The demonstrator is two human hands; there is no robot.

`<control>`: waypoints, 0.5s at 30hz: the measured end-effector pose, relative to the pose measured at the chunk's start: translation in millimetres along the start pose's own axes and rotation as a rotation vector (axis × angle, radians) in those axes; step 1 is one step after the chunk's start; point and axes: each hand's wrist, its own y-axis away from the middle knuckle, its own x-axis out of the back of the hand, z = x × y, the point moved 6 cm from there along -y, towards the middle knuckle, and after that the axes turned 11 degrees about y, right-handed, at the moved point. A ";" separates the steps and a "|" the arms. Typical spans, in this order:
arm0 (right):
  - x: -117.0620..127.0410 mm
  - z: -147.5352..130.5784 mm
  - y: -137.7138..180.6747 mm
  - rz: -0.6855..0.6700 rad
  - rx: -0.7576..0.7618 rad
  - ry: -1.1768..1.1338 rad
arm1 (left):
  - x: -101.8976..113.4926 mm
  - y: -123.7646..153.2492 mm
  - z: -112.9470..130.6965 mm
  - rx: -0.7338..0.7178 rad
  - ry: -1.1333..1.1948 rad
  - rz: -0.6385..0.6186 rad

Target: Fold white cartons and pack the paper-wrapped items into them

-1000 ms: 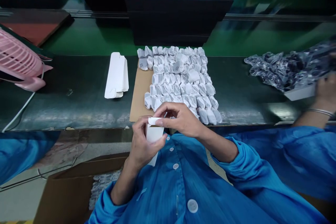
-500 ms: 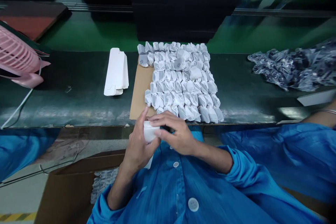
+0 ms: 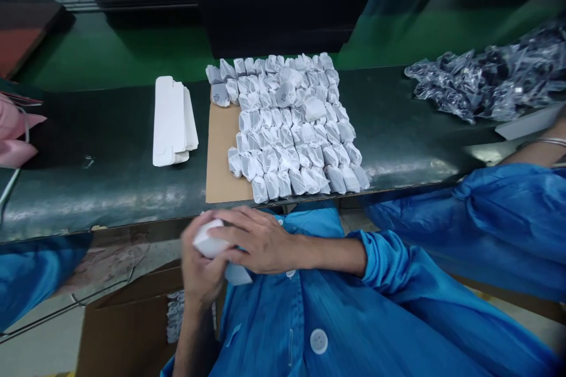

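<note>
My left hand point(image 3: 197, 274) is wrapped round a small white cardboard box point(image 3: 209, 240) in front of the bench edge. The fingers of my right hand point(image 3: 267, 245) close over the near end and side of that box. A white flap or lower part of it shows beneath my right hand; the rest is hidden by my fingers. Just beyond my hands, rows of small items wrapped in white paper point(image 3: 287, 156) lie on a brown cardboard sheet point(image 3: 223, 171). To their left is a stack of flat white cartons point(image 3: 170, 123).
Dark items in clear plastic bags point(image 3: 477, 82) are heaped at the right. A black bin point(image 3: 283, 6) stands behind the rows, and part of a pink fan point(image 3: 15, 135) is at the left. Below the bench sits an open brown carton point(image 3: 124, 324). A co-worker's blue sleeve point(image 3: 508, 218) is at the right.
Both my hands have moved left and slightly down with the white box, which has tilted. The view has also shifted, so the bench things sit further left and higher.
</note>
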 end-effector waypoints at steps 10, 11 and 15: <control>11.5 29.5 1.2 -0.528 -0.463 -0.580 | 34.9 -19.8 25.0 -0.434 -0.356 -0.010; 18.1 29.5 -2.5 -0.591 -0.403 -0.602 | 27.5 -15.4 27.8 -0.497 -0.464 -0.167; 55.1 35.3 -22.3 -0.541 -0.093 -0.254 | 11.0 3.7 17.9 -0.505 -0.613 -0.486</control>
